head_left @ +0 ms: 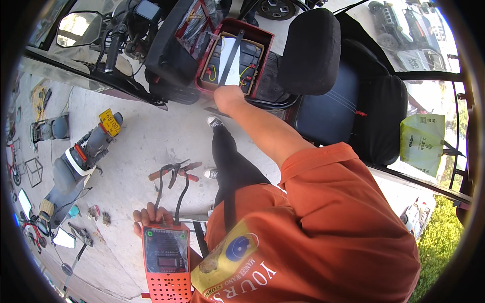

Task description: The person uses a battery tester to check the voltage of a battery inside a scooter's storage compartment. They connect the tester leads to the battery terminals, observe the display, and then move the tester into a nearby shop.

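My left hand (147,216) is wrapped round the top of a battery load tester (166,262), its orange perforated case carrying a dark panel and small display. Two black cables lead from it to clamps (177,173) with red and dark handles, apart from the battery. My right hand (230,98) is closed at the near rim of a red battery box (269,41), on the end of a black strap (232,58); its fingertips are hidden. Inside the box sit dark batteries (248,54) with yellow wires and a white sheet (230,76) under the strap.
The box belongs to a vehicle with a tipped-up black seat (174,43), a black backrest (310,50) and a blue rear seat (328,101). A scooter (76,161) stands on the concrete floor at left. A yellow-green bag (422,144) hangs at right.
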The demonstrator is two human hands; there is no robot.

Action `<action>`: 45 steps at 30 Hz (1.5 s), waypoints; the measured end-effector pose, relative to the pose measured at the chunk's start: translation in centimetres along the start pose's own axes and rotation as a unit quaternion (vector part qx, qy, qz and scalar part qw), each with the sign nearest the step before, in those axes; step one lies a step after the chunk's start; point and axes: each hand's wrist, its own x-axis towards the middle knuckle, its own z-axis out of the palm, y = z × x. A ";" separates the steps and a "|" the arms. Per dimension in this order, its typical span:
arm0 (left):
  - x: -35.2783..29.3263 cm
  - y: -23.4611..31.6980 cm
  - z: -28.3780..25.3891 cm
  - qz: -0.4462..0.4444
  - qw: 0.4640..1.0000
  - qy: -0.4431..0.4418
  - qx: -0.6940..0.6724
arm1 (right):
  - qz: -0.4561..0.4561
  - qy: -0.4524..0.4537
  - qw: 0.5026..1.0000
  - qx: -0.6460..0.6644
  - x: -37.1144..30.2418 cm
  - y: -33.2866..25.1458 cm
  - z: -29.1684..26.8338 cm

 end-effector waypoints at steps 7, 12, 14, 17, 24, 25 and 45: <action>0.8 -0.5 0.1 0.000 0.999 0.032 0.002 | -0.005 0.003 1.000 0.004 0.1 0.1 0.4; 0.8 -0.6 0.5 -0.028 0.999 0.038 0.008 | -0.002 0.004 1.000 0.010 -0.2 -0.1 -0.1; 0.8 -0.5 0.6 -0.035 0.999 0.038 0.019 | -0.002 0.006 1.000 0.010 -0.2 -0.1 -0.1; 0.7 -0.3 0.6 -0.035 0.998 0.036 0.031 | -0.008 -0.004 1.000 0.001 -0.2 0.0 -0.2; 0.3 0.2 -0.3 -0.043 0.998 0.015 0.037 | -0.005 0.000 1.000 -0.005 -0.1 -0.1 0.0; 0.3 0.3 -0.3 -0.044 0.998 0.018 0.038 | -0.003 -0.002 1.000 0.003 -0.1 -0.1 -0.1; 0.6 0.9 -0.3 -0.030 0.998 0.046 0.023 | -0.005 -0.001 1.000 0.002 0.1 0.3 0.3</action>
